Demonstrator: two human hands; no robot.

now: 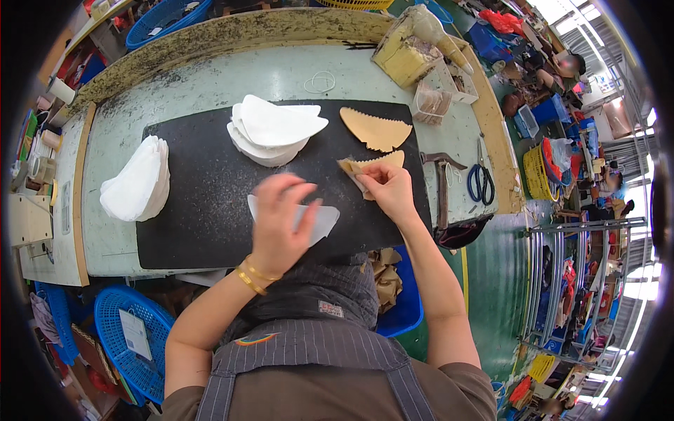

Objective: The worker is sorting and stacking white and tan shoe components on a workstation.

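1. Far left of the black mat [196,210] there's a stack of white curved pieces [137,181] hanging half off the mat's edge onto the pale green worktable [210,84]. Looks untouched, so probably stock waiting its turn, though that's a guess.
2. Next over, the left hand [279,221] lies flat with fingers spread, pressing down on a single white piece [324,221] near the front edge of the mat. It isn't gripping, just palm-down. The hand covers most of the piece, so its full shape is hard to make out.
3. Above that sits a second pile of white pieces [270,130], looser and fanned out. Can't count either stack.
4. Right of centre, the right hand [387,189] pinches a tan scalloped-edge piece [361,168] between thumb and fingers, holding it just above the mat, next to the white piece. Whether it's one layer or two being peeled apart, can't tell.
5. One more tan scalloped piece [377,128] lies alone further back on the mat. With only that one out and two fat white stacks, the job seems early on.
6. Off the mat to the right: a hammer [441,184] and blue-handled scissors [481,181], both idle.
7. The blue basket [130,330] under the table is partly cut off.
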